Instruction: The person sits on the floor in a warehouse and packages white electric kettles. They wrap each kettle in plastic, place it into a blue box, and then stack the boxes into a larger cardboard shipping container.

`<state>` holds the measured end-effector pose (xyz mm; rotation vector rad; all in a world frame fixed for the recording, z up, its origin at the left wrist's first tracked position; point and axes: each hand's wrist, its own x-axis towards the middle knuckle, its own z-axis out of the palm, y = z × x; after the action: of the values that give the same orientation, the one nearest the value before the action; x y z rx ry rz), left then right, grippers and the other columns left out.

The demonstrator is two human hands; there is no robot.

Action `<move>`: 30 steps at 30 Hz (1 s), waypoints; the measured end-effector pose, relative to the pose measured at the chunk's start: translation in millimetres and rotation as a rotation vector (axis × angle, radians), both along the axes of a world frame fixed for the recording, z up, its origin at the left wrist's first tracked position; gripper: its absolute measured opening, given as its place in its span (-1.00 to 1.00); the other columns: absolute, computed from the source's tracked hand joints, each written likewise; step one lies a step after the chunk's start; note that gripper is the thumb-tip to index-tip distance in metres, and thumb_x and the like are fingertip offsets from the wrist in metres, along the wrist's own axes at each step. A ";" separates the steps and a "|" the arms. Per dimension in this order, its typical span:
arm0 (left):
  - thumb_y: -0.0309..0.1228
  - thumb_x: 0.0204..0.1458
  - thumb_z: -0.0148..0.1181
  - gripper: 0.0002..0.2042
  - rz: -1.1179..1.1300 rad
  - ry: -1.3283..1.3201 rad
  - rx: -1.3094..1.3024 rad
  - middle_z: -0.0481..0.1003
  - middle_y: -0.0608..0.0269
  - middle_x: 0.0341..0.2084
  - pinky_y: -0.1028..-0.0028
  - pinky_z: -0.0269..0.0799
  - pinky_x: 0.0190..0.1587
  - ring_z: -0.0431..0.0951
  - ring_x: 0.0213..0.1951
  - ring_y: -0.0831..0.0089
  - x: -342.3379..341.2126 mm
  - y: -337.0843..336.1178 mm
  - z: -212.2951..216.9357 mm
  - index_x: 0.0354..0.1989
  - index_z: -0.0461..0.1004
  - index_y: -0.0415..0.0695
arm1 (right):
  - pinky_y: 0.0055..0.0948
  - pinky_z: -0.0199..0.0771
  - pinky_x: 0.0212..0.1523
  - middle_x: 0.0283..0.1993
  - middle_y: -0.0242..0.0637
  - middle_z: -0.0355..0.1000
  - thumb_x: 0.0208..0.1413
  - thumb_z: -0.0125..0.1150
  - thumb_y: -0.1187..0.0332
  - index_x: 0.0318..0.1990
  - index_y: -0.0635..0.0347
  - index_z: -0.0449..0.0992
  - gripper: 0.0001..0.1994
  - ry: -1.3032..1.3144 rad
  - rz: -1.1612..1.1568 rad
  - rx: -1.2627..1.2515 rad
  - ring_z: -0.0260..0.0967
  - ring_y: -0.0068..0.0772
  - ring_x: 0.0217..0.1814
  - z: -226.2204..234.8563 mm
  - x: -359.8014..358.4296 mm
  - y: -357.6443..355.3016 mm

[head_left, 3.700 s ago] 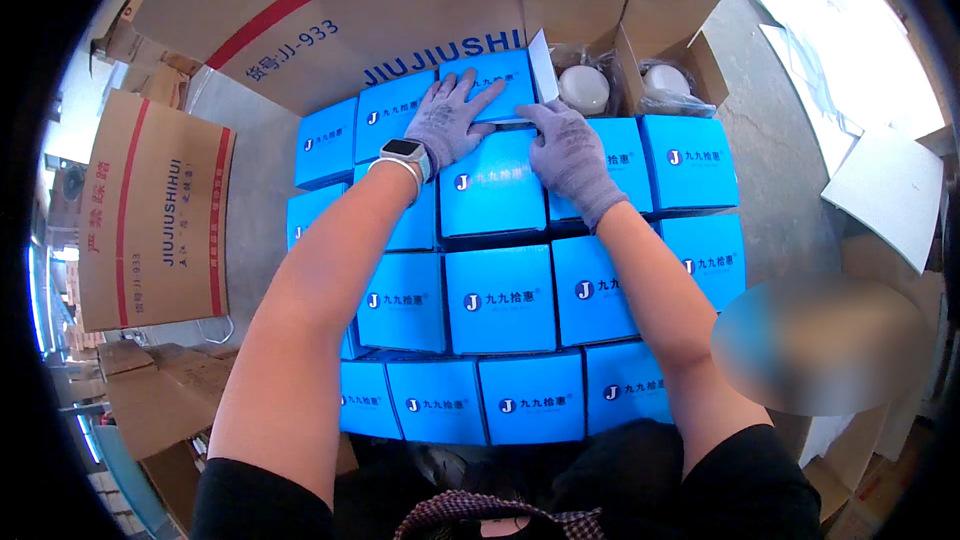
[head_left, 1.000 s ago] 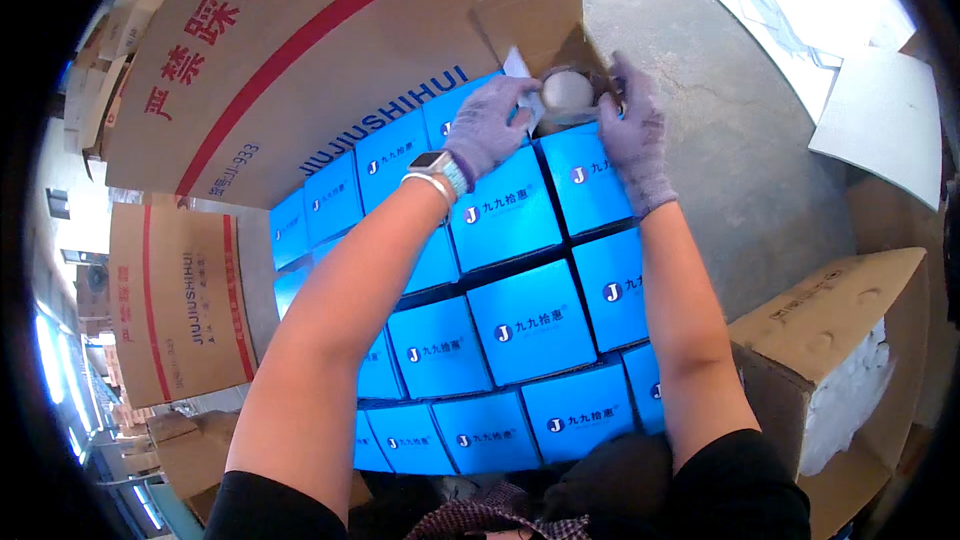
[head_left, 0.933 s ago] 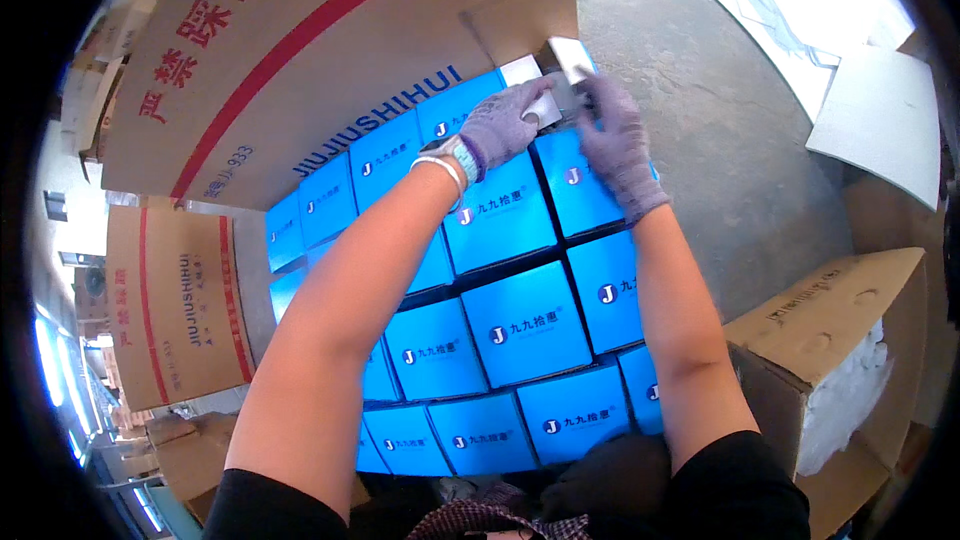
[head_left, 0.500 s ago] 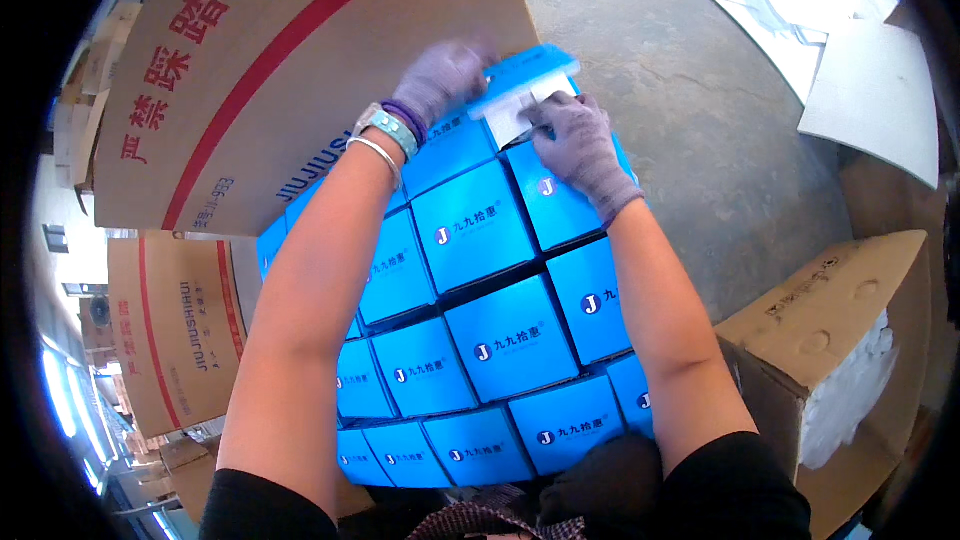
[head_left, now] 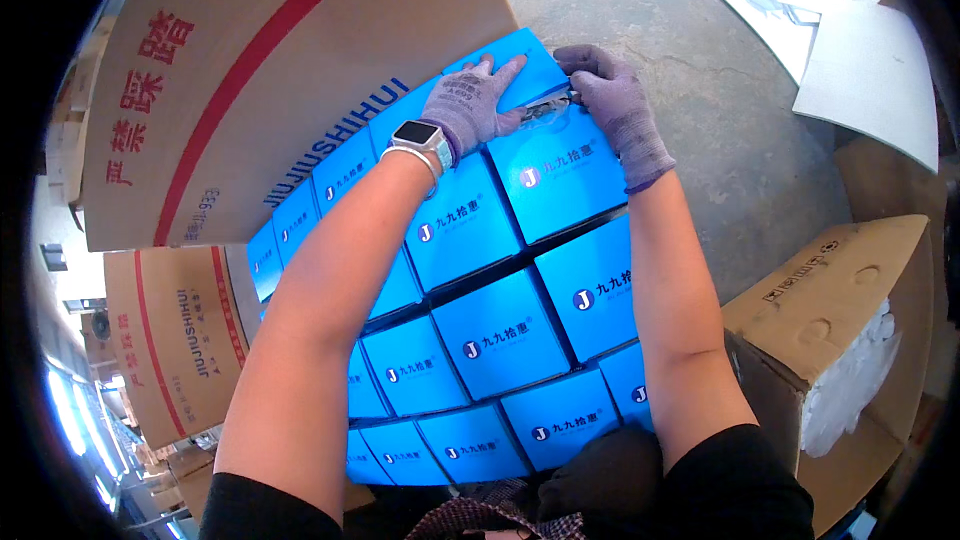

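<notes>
Rows of blue cartons [head_left: 500,335] stand packed together in front of me. At the far right of the stack, one box's blue lid [head_left: 535,65] lies nearly down, with clear plastic wrapping [head_left: 548,110] showing in the gap along its near edge. My left hand [head_left: 470,105], in a grey glove, rests on the boxes with fingers spread, their tips on the lid's left part. My right hand [head_left: 612,100], gloved too, has bent fingers and thumb closed around the lid's right corner. A watch sits on my left wrist.
A large cardboard panel [head_left: 330,50] with a red stripe rises behind and left of the stack. More brown cartons [head_left: 170,340] stand at left. An opened carton [head_left: 820,310] holding white material is at right. White sheets [head_left: 865,80] lie on the concrete floor [head_left: 700,120].
The raised lid has come down over its box, and the white paper inside is covered. My left hand has flattened onto the boxes; my right hand has moved to the lid's right corner.
</notes>
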<state>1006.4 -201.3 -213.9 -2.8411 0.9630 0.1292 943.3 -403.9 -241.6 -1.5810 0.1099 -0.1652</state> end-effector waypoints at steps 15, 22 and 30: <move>0.31 -0.02 0.20 -0.15 -0.059 0.245 -0.088 0.43 -0.15 0.22 0.15 0.40 0.24 0.53 0.11 -0.08 23.4 5.4 27.0 0.45 0.22 0.22 | -0.26 0.51 0.10 -0.01 0.02 0.57 0.02 0.14 0.31 -0.01 0.14 0.63 -0.63 0.102 -0.023 -0.303 0.55 -0.13 0.06 -17.4 2.0 16.5; 0.31 -0.04 0.20 -0.12 -0.018 0.100 0.038 0.23 -0.24 0.35 0.06 0.26 0.35 0.32 0.32 -0.18 8.4 -3.0 8.2 0.46 0.17 0.22 | -0.21 0.47 0.19 0.16 -0.01 0.47 -0.03 0.12 0.43 0.14 0.24 0.52 -0.51 0.191 0.011 0.257 0.45 -0.13 0.19 -40.7 12.3 7.2; 0.21 0.13 0.06 -0.18 0.007 0.057 0.055 0.08 -0.26 0.42 -0.02 0.10 0.42 0.14 0.42 -0.18 -4.7 -4.8 -8.4 0.52 0.02 0.16 | -0.25 0.49 0.15 0.02 -0.03 0.53 -0.01 0.29 0.28 0.12 0.16 0.56 -0.53 -0.013 -0.033 -0.026 0.49 -0.19 0.12 -38.8 8.3 -9.0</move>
<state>1001.7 -206.1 -222.4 -2.8053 0.9452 0.2345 951.5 -412.9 -280.4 -1.6048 0.1237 -0.2037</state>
